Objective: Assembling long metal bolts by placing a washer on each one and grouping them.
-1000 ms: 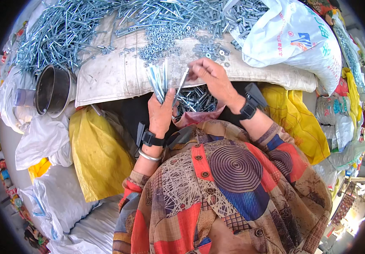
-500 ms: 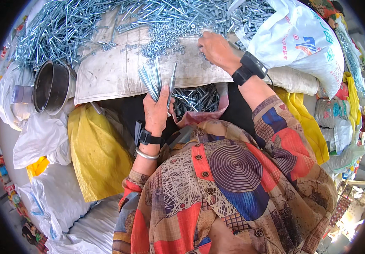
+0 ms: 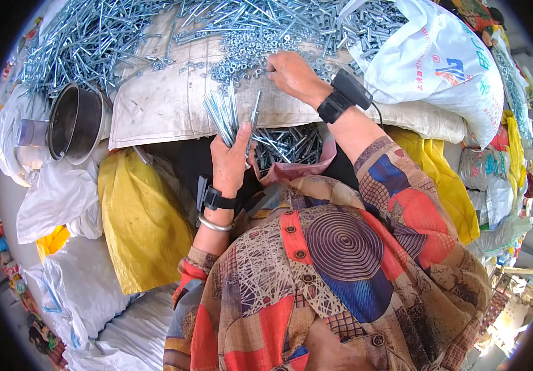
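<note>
My left hand (image 3: 229,159) is closed around a bunch of long, thin metal bolts (image 3: 219,114), their shafts pointing up and fanned out. One thicker bolt (image 3: 255,110) stands apart from the bunch, by the thumb and forefinger. My right hand (image 3: 296,75) rests at the edge of a spread of small hex nuts (image 3: 242,59) on the pale cloth (image 3: 161,108). Its fingers are curled together, and whatever they hold is hidden. Below, between my hands and my body, a pink-rimmed bag (image 3: 291,172) contains many metal bolts (image 3: 288,147).
A heap of long bolts (image 3: 87,46) covers the far left, and short metal sleeves (image 3: 375,28) lie at the far right beside a white woven sack (image 3: 430,68). A dark metal pot (image 3: 76,123) stands at left. Yellow bags (image 3: 140,229) hang on both sides.
My right hand has moved left along the edge of the nuts, with its fingers still curled. My left hand holds the bolts in nearly the same place.
</note>
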A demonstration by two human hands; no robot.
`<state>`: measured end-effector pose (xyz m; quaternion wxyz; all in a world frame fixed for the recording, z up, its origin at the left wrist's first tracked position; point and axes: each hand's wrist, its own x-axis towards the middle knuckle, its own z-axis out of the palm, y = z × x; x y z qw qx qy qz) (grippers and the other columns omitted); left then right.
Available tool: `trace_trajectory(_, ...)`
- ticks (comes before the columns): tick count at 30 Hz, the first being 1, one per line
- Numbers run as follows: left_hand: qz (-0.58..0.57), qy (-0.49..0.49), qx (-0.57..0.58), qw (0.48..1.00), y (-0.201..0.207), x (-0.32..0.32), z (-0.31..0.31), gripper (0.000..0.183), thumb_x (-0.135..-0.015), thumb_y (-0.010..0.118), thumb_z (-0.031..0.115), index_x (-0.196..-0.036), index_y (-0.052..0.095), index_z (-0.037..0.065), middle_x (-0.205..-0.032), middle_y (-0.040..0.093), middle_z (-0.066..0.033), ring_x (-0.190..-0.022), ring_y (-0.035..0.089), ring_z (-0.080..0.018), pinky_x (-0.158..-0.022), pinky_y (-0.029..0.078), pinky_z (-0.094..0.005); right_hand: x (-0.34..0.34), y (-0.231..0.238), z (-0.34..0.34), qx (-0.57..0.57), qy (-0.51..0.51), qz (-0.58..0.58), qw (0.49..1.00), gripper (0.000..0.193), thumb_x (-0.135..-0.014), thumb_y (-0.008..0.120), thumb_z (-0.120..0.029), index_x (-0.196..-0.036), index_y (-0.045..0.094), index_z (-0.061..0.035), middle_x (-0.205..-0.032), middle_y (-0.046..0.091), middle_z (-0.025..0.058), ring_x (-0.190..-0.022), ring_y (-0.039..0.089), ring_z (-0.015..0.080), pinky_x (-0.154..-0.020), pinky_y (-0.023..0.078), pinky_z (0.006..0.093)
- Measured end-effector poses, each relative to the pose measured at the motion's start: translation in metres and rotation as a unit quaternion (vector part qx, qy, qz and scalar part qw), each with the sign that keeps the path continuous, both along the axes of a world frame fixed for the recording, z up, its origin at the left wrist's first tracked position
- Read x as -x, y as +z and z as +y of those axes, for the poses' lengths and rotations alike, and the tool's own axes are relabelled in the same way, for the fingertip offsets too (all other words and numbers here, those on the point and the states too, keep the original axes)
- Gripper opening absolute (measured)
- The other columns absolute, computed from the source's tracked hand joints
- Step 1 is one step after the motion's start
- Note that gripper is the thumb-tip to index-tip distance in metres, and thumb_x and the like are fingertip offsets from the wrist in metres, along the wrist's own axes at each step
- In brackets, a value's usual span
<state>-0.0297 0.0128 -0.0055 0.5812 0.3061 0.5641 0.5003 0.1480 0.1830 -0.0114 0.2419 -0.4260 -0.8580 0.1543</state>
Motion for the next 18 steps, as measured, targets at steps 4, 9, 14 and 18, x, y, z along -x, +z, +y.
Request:
trace_trajectory(4,-0.002,-0.008,0.006,1.0,-0.005,0.001,0.0,0.037,-0.091,0.07,0.035,-0.089,0.058,0.0,-0.066,0.058,-0.0046,-0.046,0.049,-0.0082,-0.041,0.038,-0.0222,0.001,0.006,-0.001,0.004,0.041,0.011,0.999,0.011,-0.073,0.059,-0.003,-0.082,0.061,0.0026,-0.078,0.063,0.0241,-0.078,0.061,0.0446,-0.069,0.049,0.0472)
trace_trajectory(9,0.012,-0.008,-0.007,1.0,-0.007,-0.002,0.002,0.032,-0.091,0.07,0.031,-0.088,0.058,0.001,-0.066,0.058,-0.0034,-0.047,0.049,-0.0077,-0.041,0.037,-0.022,-0.007,0.006,-0.013,0.119,0.026,0.166,0.979,0.013,-0.079,0.065,-0.001,-0.091,0.062,0.0034,-0.077,0.063,0.011,-0.07,0.062,0.0192,-0.064,0.05,0.0314)
trace_trajectory(14,0.036,-0.016,-0.009,0.999,-0.014,-0.002,0.001,0.028,-0.091,0.07,0.027,-0.086,0.058,0.002,-0.064,0.057,-0.0025,-0.048,0.048,-0.0074,-0.042,0.036,-0.0222,-0.006,0.03,-0.044,0.342,0.008,0.307,0.888,0.02,-0.081,0.067,0.005,-0.099,0.06,0.0057,-0.086,0.064,0.0057,-0.076,0.062,0.0106,-0.068,0.053,0.0243)
trace_trajectory(18,0.057,-0.023,-0.02,0.998,-0.014,-0.005,0.002,0.026,-0.092,0.069,0.024,-0.084,0.058,0.002,-0.063,0.057,-0.0016,-0.048,0.048,-0.0072,-0.042,0.036,-0.0226,-0.007,0.036,-0.061,0.319,0.014,0.339,0.885,0.019,-0.079,0.066,0.007,-0.097,0.062,0.005,-0.084,0.064,0.0042,-0.073,0.062,0.0105,-0.065,0.053,0.0244)
